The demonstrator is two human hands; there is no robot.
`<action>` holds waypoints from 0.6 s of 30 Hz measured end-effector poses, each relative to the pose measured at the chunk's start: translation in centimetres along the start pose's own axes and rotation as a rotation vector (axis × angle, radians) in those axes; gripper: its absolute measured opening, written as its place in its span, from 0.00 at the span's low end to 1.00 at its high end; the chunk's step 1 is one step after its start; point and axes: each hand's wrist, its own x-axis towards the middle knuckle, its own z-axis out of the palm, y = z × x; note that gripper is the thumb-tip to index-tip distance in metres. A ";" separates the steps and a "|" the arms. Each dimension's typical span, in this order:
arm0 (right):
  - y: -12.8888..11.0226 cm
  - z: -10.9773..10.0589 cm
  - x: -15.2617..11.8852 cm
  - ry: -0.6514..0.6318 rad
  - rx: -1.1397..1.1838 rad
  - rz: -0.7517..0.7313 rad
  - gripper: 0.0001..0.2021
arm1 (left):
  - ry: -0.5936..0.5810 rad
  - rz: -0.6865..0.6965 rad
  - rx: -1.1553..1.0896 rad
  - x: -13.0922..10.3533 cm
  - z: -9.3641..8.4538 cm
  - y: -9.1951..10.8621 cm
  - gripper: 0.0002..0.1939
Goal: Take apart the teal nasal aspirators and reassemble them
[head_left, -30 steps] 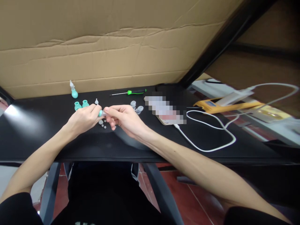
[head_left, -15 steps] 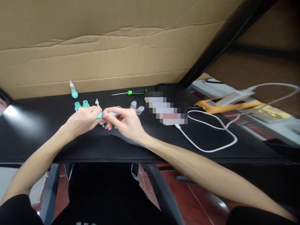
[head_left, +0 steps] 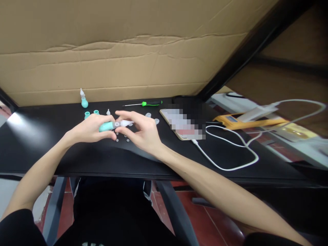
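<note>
A nasal aspirator [head_left: 106,126] with a teal bulb, a clear middle piece and a white pointed tip lies sideways between my hands. My left hand [head_left: 88,129] is closed round the bulb, fingers on top and thumb below. My right hand [head_left: 143,131] has its thumb and index finger spread on either side of the clear piece; whether the thumb touches it I cannot tell. Behind the left hand stand two teal bulbs [head_left: 96,112], partly covered. A small white tip [head_left: 108,112] stands beside them. Several small clear discs [head_left: 127,140] lie below the aspirator.
Another aspirator [head_left: 84,103] stands at the back left of the black table [head_left: 84,157]. A green-and-black screwdriver [head_left: 151,103] lies at the back. Clear cups [head_left: 148,115] are partly behind my right hand. Further right are a phone [head_left: 179,124] and its white cable [head_left: 228,169].
My right thumb and index finger have spread from their pinch on the aspirator. Its clear piece and white tip now show between them. My left hand still holds the bulb, now more exposed.
</note>
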 end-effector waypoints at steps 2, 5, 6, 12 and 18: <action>-0.1 0.0 0.1 0.071 0.088 0.036 0.23 | 0.054 -0.027 -0.100 -0.2 -0.7 -0.5 0.21; -0.9 -0.7 0.5 0.183 0.091 -0.068 0.20 | 0.345 -0.091 -0.292 -0.4 -2.2 -2.9 0.20; -1.5 -1.2 0.7 0.186 0.072 -0.137 0.18 | 0.482 -0.096 -0.348 -0.5 -2.7 -4.2 0.20; -9.7 -4.7 2.1 -0.298 0.113 -0.360 0.14 | 0.981 -0.182 -0.343 -2.3 -5.7 -12.9 0.24; -17.1 -5.7 3.3 -0.494 -0.046 -0.346 0.27 | 0.957 -0.438 -0.300 -3.5 -4.6 -17.9 0.26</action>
